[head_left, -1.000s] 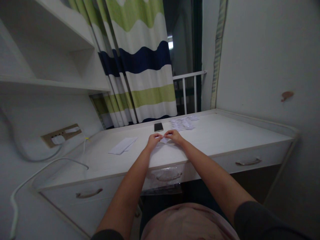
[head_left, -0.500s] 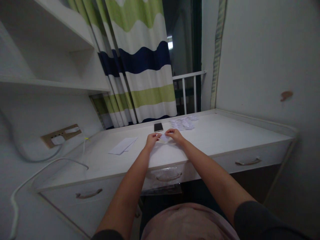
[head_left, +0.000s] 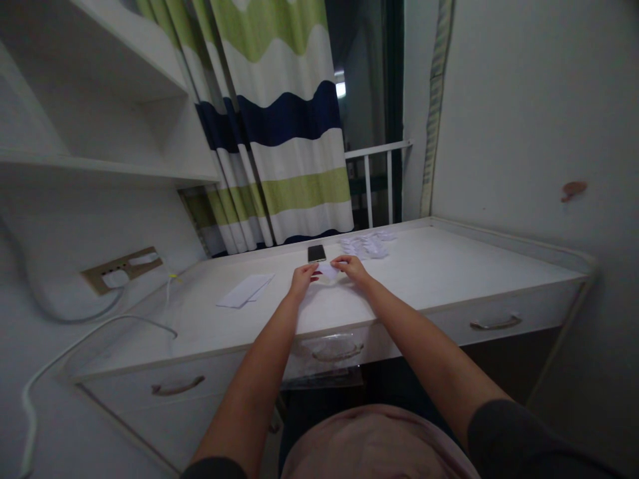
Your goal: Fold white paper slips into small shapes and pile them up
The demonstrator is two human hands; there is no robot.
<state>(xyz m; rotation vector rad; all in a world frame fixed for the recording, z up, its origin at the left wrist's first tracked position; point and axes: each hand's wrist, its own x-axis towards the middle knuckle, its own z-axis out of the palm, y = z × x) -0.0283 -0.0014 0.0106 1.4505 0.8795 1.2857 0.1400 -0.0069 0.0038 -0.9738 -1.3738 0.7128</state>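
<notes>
**Small paper pinched between both hands, above the desk's middle**

The small white piece of paper (head_left: 328, 269) sits between your two hands, just above the white wooden desk (head_left: 449, 266). Your left hand (head_left: 302, 278) pinches its left edge and your right hand (head_left: 352, 267) its right edge, fingertips closed on it, so its long axis runs side to side between the grips. Neither hand is nearer. Just beyond it lies a dark phone (head_left: 316, 253); a heap of small white paper pieces (head_left: 367, 244) lies further right, and a flat white sheet (head_left: 245, 290) well to the left.
</notes>
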